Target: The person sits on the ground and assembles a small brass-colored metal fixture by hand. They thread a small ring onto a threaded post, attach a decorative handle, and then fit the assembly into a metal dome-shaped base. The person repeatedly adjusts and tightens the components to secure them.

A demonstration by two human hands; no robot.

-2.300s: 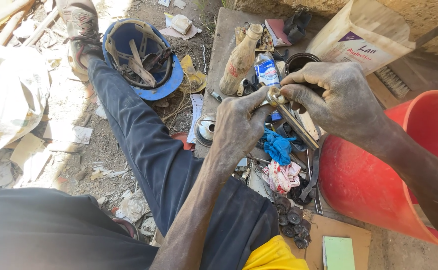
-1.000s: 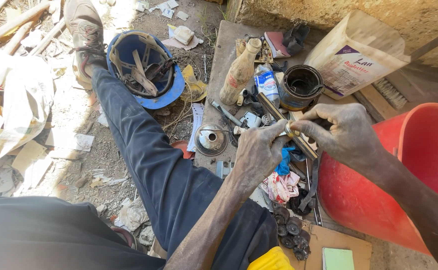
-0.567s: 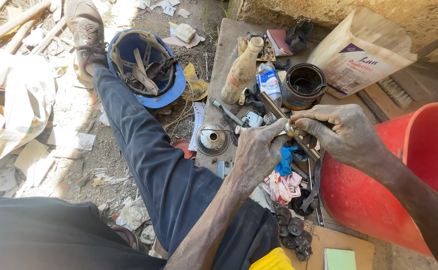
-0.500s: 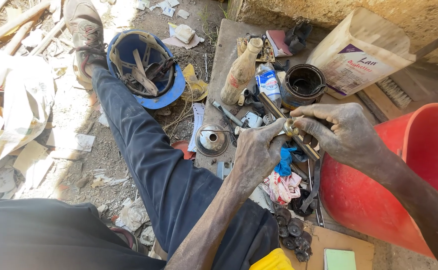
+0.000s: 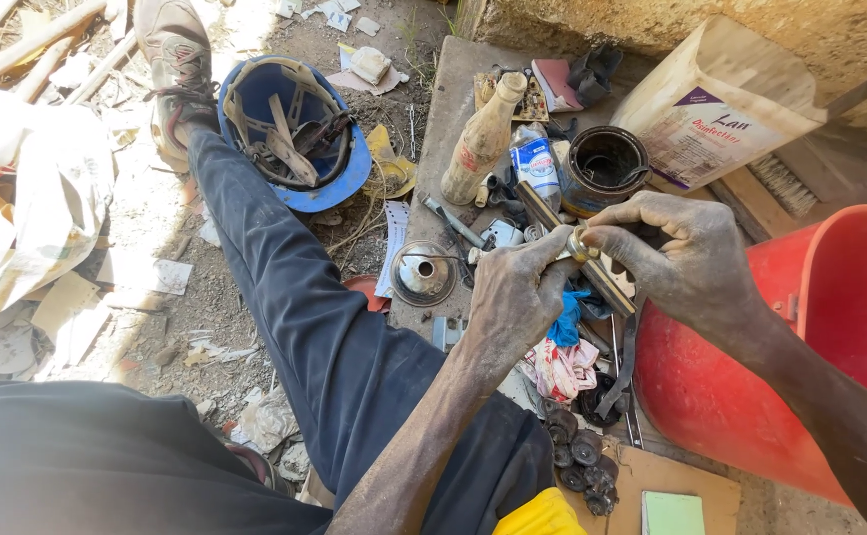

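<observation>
Right now both hands meet above a cluttered stone slab [image 5: 453, 109], and between them is a long metal rod [image 5: 577, 248] that lies tilted over the small parts. The left hand [image 5: 512, 297] is closed, and its thumb and fingers pinch the rod near a small ring-shaped piece [image 5: 580, 244] that sits on it. The right hand [image 5: 686, 263] grasps the same rod from the other side, with its fingertips pressed on the ring, so the two hands are touching each other at this place. Just below the hands there is a blue rag [image 5: 567, 322] and a red and white cloth [image 5: 562, 362], and nearer to the person some dark round rubber parts [image 5: 582, 461] lie together. Behind the rod stands a dark round tin [image 5: 604, 168], open at the top, and beside it a dusty glass bottle [image 5: 483, 139] stands upright. A round metal funnel-like cap [image 5: 423, 272] rests on the slab to the left of the hands. A big red bucket [image 5: 800, 376] is just beside the right forearm. The person's leg in dark trousers [image 5: 295, 297] is stretched out on the ground, and close to the shoe lies a blue helmet [image 5: 290, 129] turned upside down.
</observation>
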